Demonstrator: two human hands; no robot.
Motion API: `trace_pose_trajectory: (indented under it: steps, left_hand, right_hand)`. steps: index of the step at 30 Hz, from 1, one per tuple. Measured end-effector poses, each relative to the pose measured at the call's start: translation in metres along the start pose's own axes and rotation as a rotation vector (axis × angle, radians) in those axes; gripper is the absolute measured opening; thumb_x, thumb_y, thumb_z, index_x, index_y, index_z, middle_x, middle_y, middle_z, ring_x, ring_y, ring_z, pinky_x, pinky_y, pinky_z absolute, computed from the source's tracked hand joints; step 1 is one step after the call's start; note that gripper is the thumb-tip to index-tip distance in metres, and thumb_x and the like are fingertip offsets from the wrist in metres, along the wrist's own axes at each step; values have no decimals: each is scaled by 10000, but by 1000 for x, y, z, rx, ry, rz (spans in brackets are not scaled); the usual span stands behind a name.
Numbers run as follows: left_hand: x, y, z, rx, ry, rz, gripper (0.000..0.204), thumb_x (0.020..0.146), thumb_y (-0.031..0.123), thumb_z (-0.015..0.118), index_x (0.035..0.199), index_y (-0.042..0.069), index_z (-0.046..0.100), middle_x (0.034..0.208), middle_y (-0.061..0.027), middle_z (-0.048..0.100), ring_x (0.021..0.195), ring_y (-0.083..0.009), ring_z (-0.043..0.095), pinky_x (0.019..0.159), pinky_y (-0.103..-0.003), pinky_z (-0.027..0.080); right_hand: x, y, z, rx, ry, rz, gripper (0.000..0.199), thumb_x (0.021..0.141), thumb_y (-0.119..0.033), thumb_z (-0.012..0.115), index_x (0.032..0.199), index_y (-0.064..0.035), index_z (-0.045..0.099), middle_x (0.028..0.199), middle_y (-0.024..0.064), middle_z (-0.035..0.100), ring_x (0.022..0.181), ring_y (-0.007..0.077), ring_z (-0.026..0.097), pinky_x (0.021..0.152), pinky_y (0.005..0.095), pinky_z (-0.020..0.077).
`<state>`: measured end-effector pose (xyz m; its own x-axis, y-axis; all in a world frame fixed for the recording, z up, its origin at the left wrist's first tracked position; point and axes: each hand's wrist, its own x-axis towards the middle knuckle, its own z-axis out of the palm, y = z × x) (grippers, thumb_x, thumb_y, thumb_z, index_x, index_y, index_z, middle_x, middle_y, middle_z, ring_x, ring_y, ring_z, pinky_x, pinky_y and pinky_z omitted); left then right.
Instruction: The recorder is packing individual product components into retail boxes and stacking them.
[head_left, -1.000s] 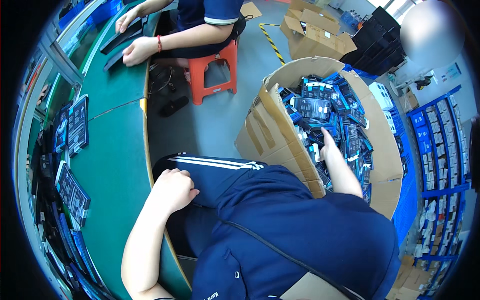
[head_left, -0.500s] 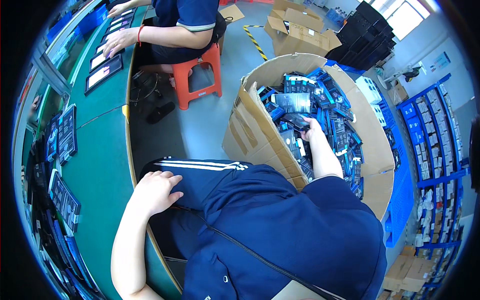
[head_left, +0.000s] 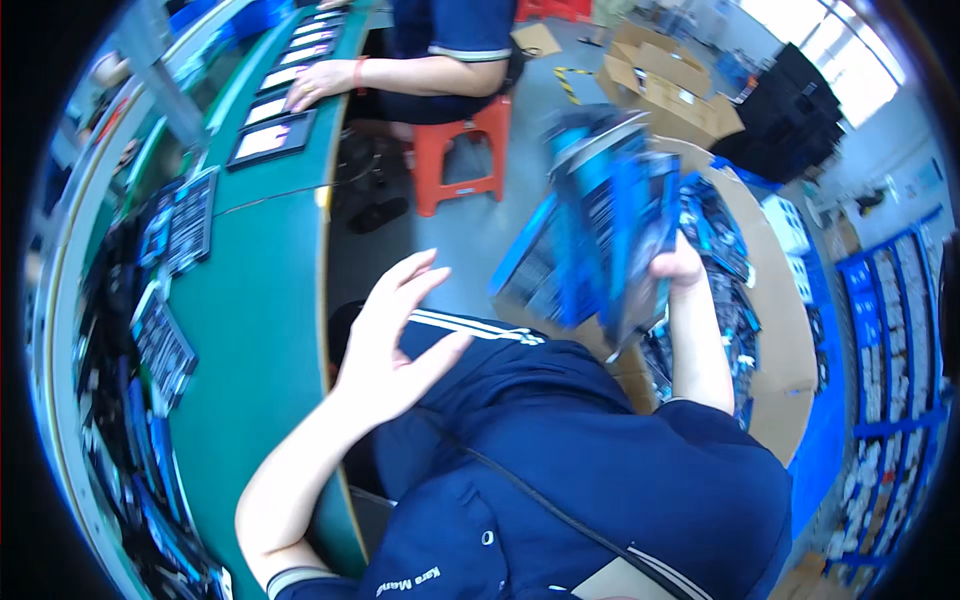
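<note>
My right hand (head_left: 680, 265) grips a bunch of flat black-and-blue boxes (head_left: 610, 220), raised above the near side of a large cardboard carton (head_left: 785, 370). The boxes are smeared by motion and fan apart at differing angles, so how many there are I cannot tell. Over my lap my left hand (head_left: 405, 340) is held up with fingers spread and nothing in it, apart from the boxes. More of the same boxes (head_left: 715, 225) lie jumbled inside the carton, partly hidden behind the held ones.
On my left runs a green workbench (head_left: 265, 300) with loose flat boxes (head_left: 165, 345) along its far edge. A co-worker's hand (head_left: 315, 85) rests by a row of black trays (head_left: 270, 140). An orange stool (head_left: 455, 165) and blue shelving (head_left: 890, 330) stand beyond.
My right hand has lifted a bunch of boxes out of the carton. My left hand has risen from my thigh and moved right, its fingers opening. The view has shifted left.
</note>
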<state>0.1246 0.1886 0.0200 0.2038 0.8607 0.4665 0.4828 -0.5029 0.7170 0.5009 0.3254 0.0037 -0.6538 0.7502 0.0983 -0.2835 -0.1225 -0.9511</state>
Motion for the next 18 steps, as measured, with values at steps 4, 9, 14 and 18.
trace_pose_trajectory:
  steps: [4,9,14,18]
  left_hand:
    - [0,31,-2,-423,113,-236,698,692,262,865,1255,-12,556,1292,-177,571,1177,-262,582,994,-379,470]
    - [-7,29,-19,-586,191,-417,640,710,187,824,1244,-27,542,1110,-126,667,1025,-224,654,914,-360,522]
    - [3,66,-76,538,144,-223,665,626,251,754,1211,31,527,1031,-195,615,898,-390,651,780,-417,542]
    - [-25,80,-128,1344,368,-604,621,660,172,756,1220,50,518,1012,-175,622,872,-365,658,746,-454,539]
  right_hand:
    - [61,6,115,-297,-303,0,1062,687,-140,884,1506,-30,218,1442,151,434,1326,224,432,1103,399,353]
    - [80,41,181,-585,-156,-325,1268,693,-257,880,1560,-88,-31,1503,207,313,1395,293,346,1147,424,273]
    - [75,37,99,-320,53,-287,906,824,-168,746,1545,-88,204,1447,142,436,1256,249,501,1015,391,451]
    - [10,67,-127,-786,1057,-138,599,898,-215,703,1385,22,447,1250,161,600,1132,206,578,971,322,455]
